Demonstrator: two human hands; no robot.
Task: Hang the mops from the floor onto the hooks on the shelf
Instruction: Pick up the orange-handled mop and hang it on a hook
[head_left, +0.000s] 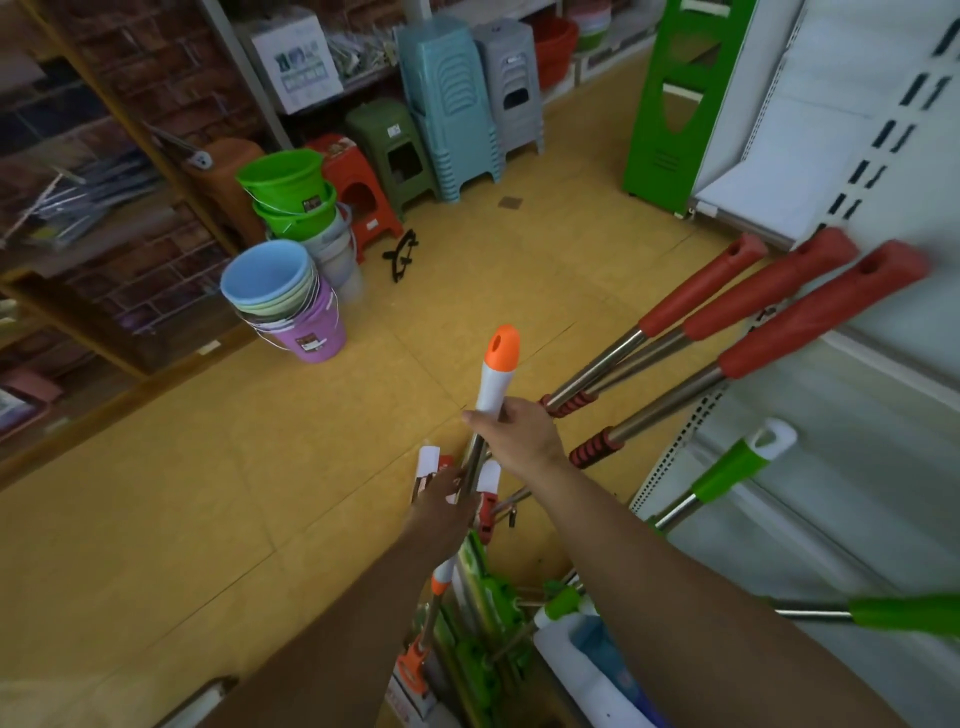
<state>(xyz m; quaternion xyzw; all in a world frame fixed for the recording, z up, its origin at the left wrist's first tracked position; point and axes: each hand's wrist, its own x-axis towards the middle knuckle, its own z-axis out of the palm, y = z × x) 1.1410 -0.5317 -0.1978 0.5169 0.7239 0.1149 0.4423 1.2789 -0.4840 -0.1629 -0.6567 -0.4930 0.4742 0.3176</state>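
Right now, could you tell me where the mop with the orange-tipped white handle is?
In the head view, the orange-tipped mop handle stands upright at centre, gripped by the right hand and lower by the left hand, left of the red-handled mops.

green buckets (284, 183) stacked, tilted | blue bucket (267, 276) atop pastel nest, purple bucket (310, 332) outermost | red stool (358, 187) beside green stool (392, 148) | teal stool stack (449, 104) against grey stool stack (511, 78) | white box (296, 60) on rack

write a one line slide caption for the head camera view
Both hands, right hand above left hand, grip an orange-tipped mop beside three red-handled mops against the white shelf.
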